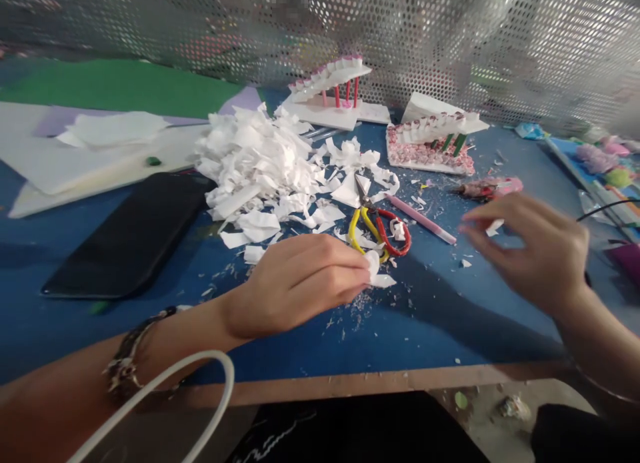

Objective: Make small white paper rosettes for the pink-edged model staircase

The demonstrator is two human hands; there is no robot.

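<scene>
Paper scrap (pixel 383 281) pinched, jutting from left grip (pixel 305 283), scissors (pixel 369 206) just beyond, right grip (pixel 543 253) parted

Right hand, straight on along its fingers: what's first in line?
Likely the pink stick on the table, just left of the right hand's fingertips. The hand looks raised, so it may pass above; height is unclear from this single view.

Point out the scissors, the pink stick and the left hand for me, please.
Scissors (pixel 368 203): head view, on the pivot.
Pink stick (pixel 421 218): head view, middle of its shaft.
Left hand (pixel 303 280): head view, back of the hand.
</scene>
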